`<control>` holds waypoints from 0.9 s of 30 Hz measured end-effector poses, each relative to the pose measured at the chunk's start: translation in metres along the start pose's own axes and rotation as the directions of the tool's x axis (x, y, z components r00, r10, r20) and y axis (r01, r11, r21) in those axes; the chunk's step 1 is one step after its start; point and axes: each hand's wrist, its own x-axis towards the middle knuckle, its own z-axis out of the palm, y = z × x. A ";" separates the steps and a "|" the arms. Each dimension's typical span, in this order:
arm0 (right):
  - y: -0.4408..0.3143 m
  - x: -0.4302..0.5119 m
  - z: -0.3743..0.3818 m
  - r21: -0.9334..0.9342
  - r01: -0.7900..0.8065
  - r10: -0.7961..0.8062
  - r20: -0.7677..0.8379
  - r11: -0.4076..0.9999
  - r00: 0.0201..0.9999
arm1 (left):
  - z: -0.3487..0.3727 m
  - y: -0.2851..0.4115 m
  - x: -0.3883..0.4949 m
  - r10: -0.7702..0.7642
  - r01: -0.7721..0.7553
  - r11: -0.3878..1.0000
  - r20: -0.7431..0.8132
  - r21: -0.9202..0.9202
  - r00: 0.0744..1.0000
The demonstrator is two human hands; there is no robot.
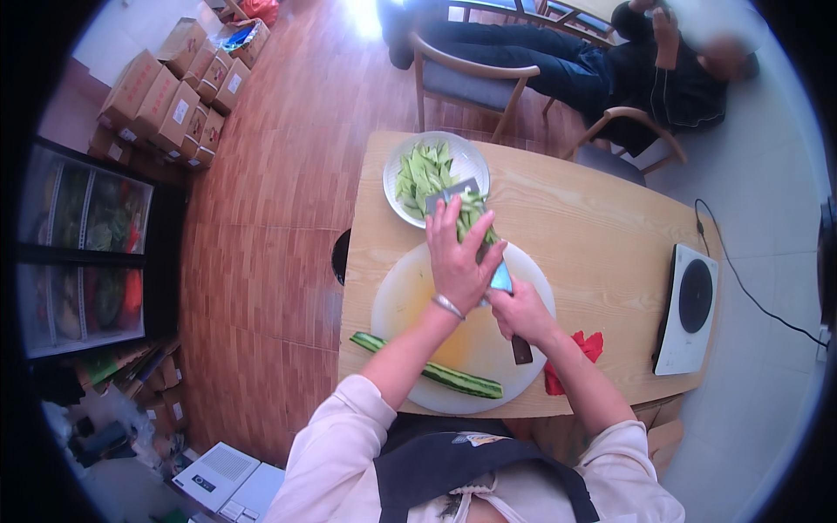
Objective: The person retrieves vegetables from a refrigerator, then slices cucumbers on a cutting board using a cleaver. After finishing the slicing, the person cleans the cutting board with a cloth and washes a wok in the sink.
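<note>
My right hand (523, 310) grips the dark handle of a cleaver (501, 278). Its broad blade reaches from the cutting board over the near rim of a round white plate (393, 171). Sliced cucumber (472, 216) lies on the blade, partly hidden by my left hand (458, 261). That hand is laid over the slices and blade, its fingers spread. More pale green cucumber slices (425, 170) are heaped in the plate. Below my wrists, a long piece of striped cucumber (461, 379) rests across the near part of the round white cutting board (395, 301), partly behind my left forearm.
The wooden table (601, 242) carries a red cloth (588, 346) beside my right forearm and a white hot plate (686, 310) with a cord at the right. Chairs (474, 78) and a seated person (680, 91) are beyond. Stacked cartons (163, 104) and a glass-door fridge (91, 255) stand left.
</note>
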 end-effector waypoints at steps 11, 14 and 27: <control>-0.042 0.050 -0.008 0.150 -0.068 0.072 -0.022 0.986 0.997 | 0.050 -0.116 0.101 0.077 -0.109 0.983 0.202 0.150 0.976; -0.034 0.025 -0.017 0.074 -0.112 0.118 -0.079 0.991 0.990 | 0.051 -0.121 0.103 0.072 -0.158 0.942 0.283 0.294 0.956; 0.069 -0.005 -0.004 -0.606 0.195 -0.249 -0.005 0.771 0.968 | -0.121 -0.074 0.003 0.022 0.022 0.991 0.325 -0.132 0.946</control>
